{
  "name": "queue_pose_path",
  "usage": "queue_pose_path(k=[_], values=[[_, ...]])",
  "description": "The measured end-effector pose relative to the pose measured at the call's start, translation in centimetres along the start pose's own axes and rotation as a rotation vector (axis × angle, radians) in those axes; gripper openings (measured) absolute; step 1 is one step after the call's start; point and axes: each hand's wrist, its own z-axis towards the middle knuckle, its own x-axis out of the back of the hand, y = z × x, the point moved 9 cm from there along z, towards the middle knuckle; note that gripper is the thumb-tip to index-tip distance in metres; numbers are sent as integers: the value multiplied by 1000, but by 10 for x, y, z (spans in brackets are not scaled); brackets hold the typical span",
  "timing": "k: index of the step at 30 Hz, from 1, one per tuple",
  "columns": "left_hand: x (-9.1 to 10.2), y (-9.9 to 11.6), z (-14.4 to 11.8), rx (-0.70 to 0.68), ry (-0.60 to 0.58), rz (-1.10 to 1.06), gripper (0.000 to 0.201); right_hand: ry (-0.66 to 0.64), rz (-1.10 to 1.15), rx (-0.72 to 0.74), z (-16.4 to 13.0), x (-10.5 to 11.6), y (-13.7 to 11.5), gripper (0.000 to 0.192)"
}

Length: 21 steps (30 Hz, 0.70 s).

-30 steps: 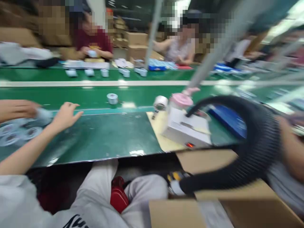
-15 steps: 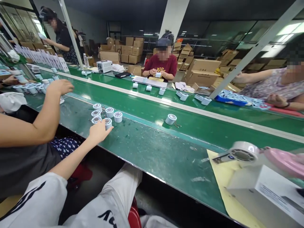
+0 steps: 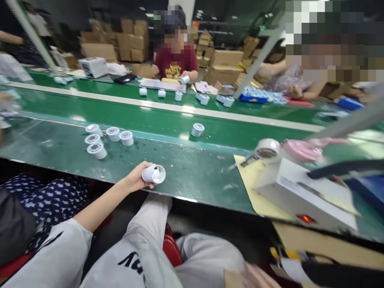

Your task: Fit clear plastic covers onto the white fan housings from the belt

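"What step is in hand, reading from the left?"

"Five loose white cylinders (image 3: 96,151) stand in a loose group on the green bench (image 3: 192,180); to their right, the left hand (image 3: 139,178) holds a sixth, the held cylinder (image 3: 153,174); so I judge the step to be the handling of one single part, with the others left standing."

"And what does the next move call for?"

"A steady, light grip, I'd say, and the open end kept in sight; a thin wire (image 3: 165,165) stretches out just beyond the cylinder, apparently belonging to it, and could snag."

"Where does the cylinder lie against the hand?"

"At its right side, jutting out from the grip; the fingers are partly curled, opened only as wide as the part, thumb side above and fingertips below; the mouth faces the camera, with a white piece inside; it is near the bench's front edge, though I can't tell whether it touches the top."

"Further right?"

"One lone cylinder (image 3: 197,129) stands on the green belt (image 3: 168,114), apart from the hand; then the right hand (image 3: 258,276), blurred at the bottom edge, near a bit of cardboard (image 3: 231,279); how far open it is, or whether it has hold of anything, I can't tell; above it, a white box (image 3: 300,188) shows a red light (image 3: 306,219)."
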Motion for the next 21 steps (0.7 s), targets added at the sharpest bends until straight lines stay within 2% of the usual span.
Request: queue_pose_path(k=[2,4,5,7,9,10,13,15,17,21], values=[[-63,-5,-5,9,-261,-97,62,-23,29,190,-22,-3,-31,49],[-114,-7,-15,21,-485,-139,60,29,7,456,-34,-3,-76,43],[-133,-7,-21,25,-583,-140,55,83,-33,578,-37,-2,-97,44],[-158,-4,-33,7,-739,-100,43,178,-131,584,-27,1,-115,44],[-169,5,-41,-62,-815,-33,28,163,-142,520,-14,0,-117,36],[-171,12,-43,-136,-813,15,22,112,-97,492,-9,-1,-114,29],[-168,33,-44,-419,-681,157,18,-73,178,420,-7,-6,-103,10],[-166,38,-44,-527,-587,197,24,-113,365,348,-10,-4,-95,12],[-168,33,-43,-552,-556,193,38,-68,490,277,-10,3,-86,21],[-178,25,-45,-621,-622,276,61,12,639,175,-7,11,-73,31]])
